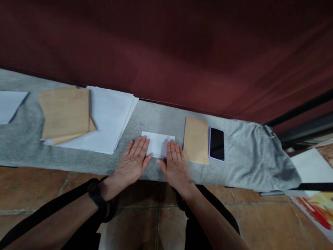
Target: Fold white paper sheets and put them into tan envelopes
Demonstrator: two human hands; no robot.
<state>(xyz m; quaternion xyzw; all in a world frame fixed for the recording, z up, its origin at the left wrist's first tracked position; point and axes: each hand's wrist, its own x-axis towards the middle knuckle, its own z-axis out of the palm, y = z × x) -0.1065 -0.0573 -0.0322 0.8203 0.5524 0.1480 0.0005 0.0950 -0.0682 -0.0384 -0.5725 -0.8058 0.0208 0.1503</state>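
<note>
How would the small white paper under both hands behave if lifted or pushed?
The white paper lies thin and flat, so it is probably light and floppy. Pressed by the left hand and right hand, it may curl up once released. The fuzzy grey cloth would likely drag it.

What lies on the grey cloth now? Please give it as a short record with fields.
left hand: open, flat, fingers on the left edge of the paper
right hand: open, flat, fingers on the paper's right edge
paper: white, small, between both hands
cloth: grey, under everything
envelope: brown, right of the paper
phone: dark screen, right of the envelope
stack: brown envelopes lying on white sheets, to the left
</note>
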